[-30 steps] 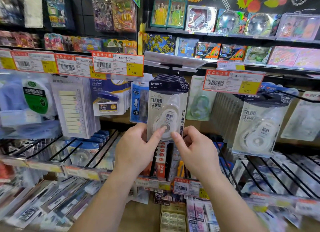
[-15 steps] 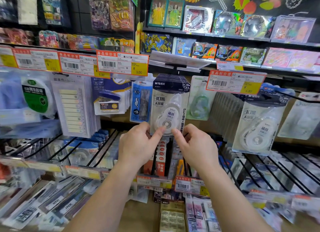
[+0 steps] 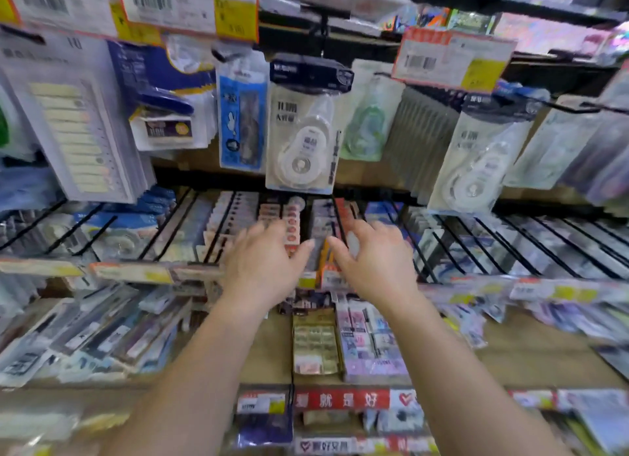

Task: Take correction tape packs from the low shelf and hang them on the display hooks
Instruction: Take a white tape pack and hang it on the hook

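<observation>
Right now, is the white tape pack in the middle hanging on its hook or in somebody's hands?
Hanging. The correction tape pack dangles from the display hook, and both the left hand and right hand are below it, holding nothing.

Bare forearms, no sleeves, rings or watch.

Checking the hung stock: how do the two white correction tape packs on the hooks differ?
The middle pack hangs nearly straight and nearer; the right pack tilts, bottom swinging left. The middle pack hangs above the hands, the right pack off to their right. Both have dark headers and a white dispenser.
</observation>
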`<act>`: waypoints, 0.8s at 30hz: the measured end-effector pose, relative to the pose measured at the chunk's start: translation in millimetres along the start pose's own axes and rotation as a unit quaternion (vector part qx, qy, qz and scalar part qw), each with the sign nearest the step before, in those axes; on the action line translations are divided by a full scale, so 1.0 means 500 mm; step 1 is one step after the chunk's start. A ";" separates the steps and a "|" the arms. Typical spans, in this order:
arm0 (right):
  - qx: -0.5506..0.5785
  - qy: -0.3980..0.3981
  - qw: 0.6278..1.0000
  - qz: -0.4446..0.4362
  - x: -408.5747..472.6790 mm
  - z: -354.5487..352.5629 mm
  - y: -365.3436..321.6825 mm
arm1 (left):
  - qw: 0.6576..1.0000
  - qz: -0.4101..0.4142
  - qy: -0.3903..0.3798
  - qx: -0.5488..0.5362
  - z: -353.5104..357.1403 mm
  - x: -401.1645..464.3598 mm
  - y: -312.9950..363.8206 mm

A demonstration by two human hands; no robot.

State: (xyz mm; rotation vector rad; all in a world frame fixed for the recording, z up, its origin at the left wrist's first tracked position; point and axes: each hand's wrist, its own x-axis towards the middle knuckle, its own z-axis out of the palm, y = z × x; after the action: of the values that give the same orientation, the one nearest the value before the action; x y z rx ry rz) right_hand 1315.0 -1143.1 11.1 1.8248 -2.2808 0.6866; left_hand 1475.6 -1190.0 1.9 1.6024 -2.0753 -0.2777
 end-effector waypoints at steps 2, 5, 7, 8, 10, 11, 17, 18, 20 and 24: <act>0.007 0.012 1.000 0.000 -0.026 -0.005 0.021 | 1.000 0.012 -0.019 0.009 0.010 -0.020 0.029; 0.021 0.036 0.999 0.011 -0.065 -0.025 0.067 | 0.999 0.033 -0.024 -0.005 0.027 -0.044 0.082; 0.014 0.040 0.999 0.025 -0.094 -0.046 0.112 | 0.998 0.058 -0.011 -0.016 0.044 -0.068 0.131; 0.015 0.048 0.998 0.030 -0.111 -0.058 0.141 | 0.997 0.071 -0.010 -0.023 0.055 -0.084 0.161; 0.010 0.040 0.998 0.056 -0.154 -0.097 0.207 | 0.995 0.096 -0.017 -0.023 0.082 -0.122 0.233; -0.002 0.026 0.997 0.074 -0.180 -0.118 0.247 | 0.993 0.112 -0.015 -0.016 0.097 -0.145 0.271; -0.039 0.075 0.986 0.142 -0.352 -0.244 0.521 | 0.984 0.168 0.057 -0.019 0.161 -0.264 0.510; -0.049 0.074 0.984 0.153 -0.378 -0.262 0.561 | 0.984 0.173 0.045 -0.020 0.175 -0.286 0.555; -0.054 0.070 0.981 0.173 -0.430 -0.300 0.631 | 0.980 0.196 0.003 -0.025 0.215 -0.336 0.645; -0.070 0.096 0.972 0.200 -0.524 -0.367 0.756 | 0.959 0.269 -0.076 -0.046 0.300 -0.439 0.796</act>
State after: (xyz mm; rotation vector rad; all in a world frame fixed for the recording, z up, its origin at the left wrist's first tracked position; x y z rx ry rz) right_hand 990.3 -771.0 -25.5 1.1895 -2.5114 0.6970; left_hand 1103.8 -888.5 -4.7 0.9321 -2.4778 -0.3012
